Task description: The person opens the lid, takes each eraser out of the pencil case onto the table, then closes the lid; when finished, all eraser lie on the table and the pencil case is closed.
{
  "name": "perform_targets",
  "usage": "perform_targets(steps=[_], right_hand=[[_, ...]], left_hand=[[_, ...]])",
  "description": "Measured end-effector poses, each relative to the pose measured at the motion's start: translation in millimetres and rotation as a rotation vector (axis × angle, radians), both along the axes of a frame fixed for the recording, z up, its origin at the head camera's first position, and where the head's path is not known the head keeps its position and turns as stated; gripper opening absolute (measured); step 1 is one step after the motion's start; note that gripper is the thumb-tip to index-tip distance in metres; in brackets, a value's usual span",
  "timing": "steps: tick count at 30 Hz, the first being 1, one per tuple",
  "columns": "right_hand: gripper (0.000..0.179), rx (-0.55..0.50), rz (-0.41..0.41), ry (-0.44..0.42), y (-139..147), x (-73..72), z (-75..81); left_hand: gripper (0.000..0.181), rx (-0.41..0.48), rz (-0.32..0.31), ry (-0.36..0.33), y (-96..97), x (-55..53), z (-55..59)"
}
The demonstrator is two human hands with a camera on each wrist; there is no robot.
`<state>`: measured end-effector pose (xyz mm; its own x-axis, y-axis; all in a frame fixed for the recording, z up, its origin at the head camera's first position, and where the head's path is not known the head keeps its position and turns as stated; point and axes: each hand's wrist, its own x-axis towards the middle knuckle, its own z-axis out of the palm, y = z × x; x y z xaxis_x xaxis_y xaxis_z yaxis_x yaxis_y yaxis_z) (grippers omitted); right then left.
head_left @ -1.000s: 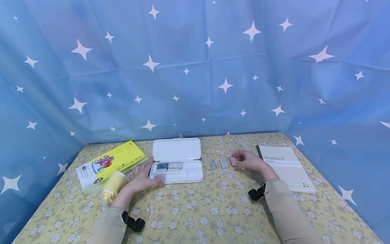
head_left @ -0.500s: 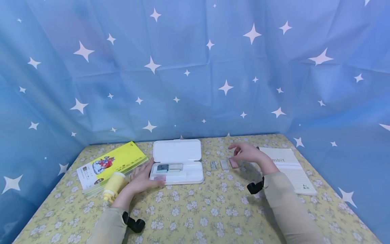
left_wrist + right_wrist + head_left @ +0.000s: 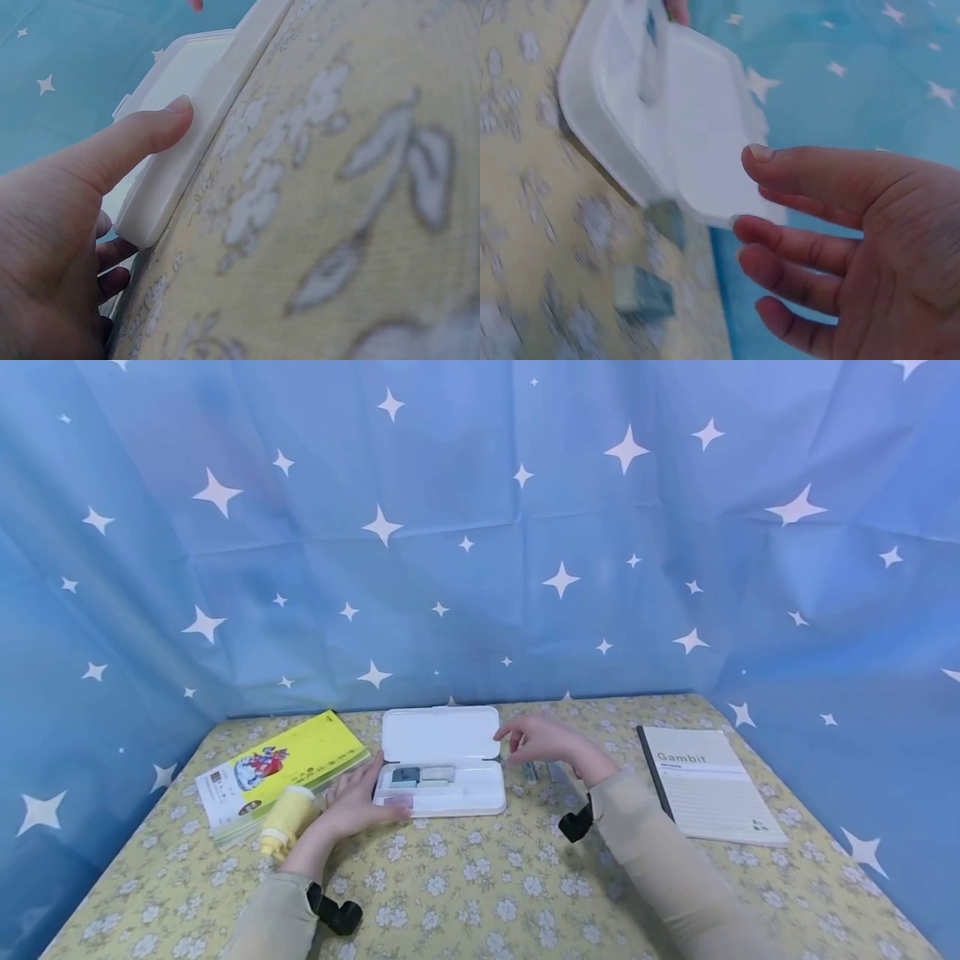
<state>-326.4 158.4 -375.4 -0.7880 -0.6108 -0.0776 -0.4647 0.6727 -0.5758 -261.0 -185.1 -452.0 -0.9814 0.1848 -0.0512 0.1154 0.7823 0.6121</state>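
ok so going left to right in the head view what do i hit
Yellow book, left hand, case, right hand, notebook.

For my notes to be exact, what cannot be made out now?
Head view: small blocks, partly hidden by the right grip; fine print on the yellow book, too small.
Left wrist view: contents of the white case, hidden by its front wall.
Right wrist view: block surfaces, blurred; one case end, cut off by top edge.
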Motion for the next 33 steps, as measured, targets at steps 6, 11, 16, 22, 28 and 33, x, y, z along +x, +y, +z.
perform_targets(steps=[6,11,16,22,28,33], right_hand=[[0.035,-0.001,0.079,-0.028,-31.0,-8.5,-15.1],[0.035,0.025,0.146,-0.026,-53.2,-15.9,-20.2],[0.038,0.066,0.192,-0.057,-73.0,-17.9,-19.1],[0.037,0.101,0.25,-0.076,-87.6,-21.1,-21.9],[0.038,0.153,0.287,-0.049,-96.5,-24.2,-21.7],[0.044,0.188,0.322,-0.024,-103.1,-25.2,-21.4]], left_hand=[[0.119,-0.002,0.002,0.003,1.0,-0.8,-2.7],[0.12,0.001,0.006,0.006,1.9,-2.0,-3.3],[0.12,-0.004,0.015,0.002,1.0,-2.8,-4.0],[0.119,-0.01,0.015,-0.006,0.2,-2.8,-3.9],[0.119,-0.01,0.015,-0.008,-0.3,-3.8,-4.9],[0.12,-0.011,0.014,-0.002,-1.1,-6.3,-5.6]])
